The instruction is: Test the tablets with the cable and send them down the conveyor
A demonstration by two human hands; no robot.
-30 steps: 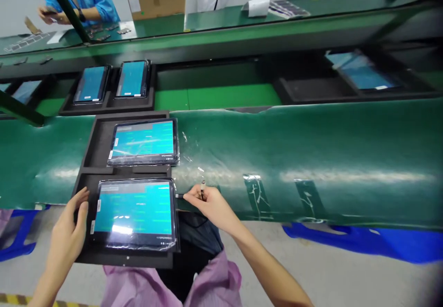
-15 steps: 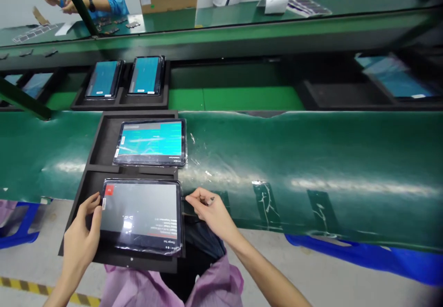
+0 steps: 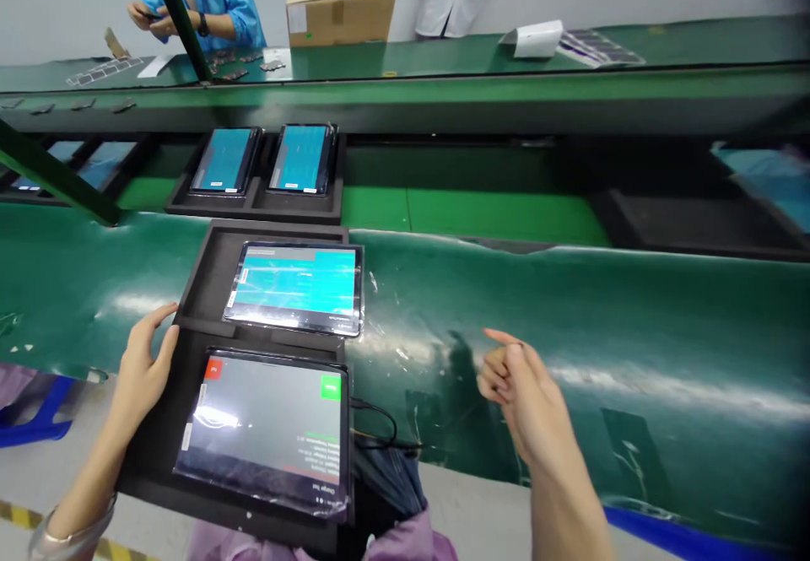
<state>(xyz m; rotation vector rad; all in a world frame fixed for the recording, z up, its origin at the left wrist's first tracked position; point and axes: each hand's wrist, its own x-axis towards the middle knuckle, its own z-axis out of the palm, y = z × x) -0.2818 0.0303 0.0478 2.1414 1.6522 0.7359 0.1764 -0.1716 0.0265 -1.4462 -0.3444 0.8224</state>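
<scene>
My left hand (image 3: pixel 143 367) rests open on the left rim of a black foam tray (image 3: pixel 202 291), near the lower tablet (image 3: pixel 262 426). That tablet, wrapped in clear film, shows a grey screen with a red and a green button and small upside-down text. A thin black cable (image 3: pixel 373 418) runs from its right edge. Above it in the same tray lies a second tablet (image 3: pixel 294 287) with a cyan striped screen. My right hand (image 3: pixel 515 392) hangs over the belt, right of the tablets, its fingers curled and no object showing in them.
A green conveyor belt (image 3: pixel 569 316) runs across under the tray. Beyond it, another foam tray (image 3: pixel 259 207) holds two tablets. At the far bench, a co-worker in a blue sleeve (image 3: pixel 202 4) handles something small beside a cardboard box (image 3: pixel 342 4).
My right hand has moved right, away from the tablet's edge, and no longer holds the cable end. The lower tablet's screen went from cyan to grey, and a green button has appeared.
</scene>
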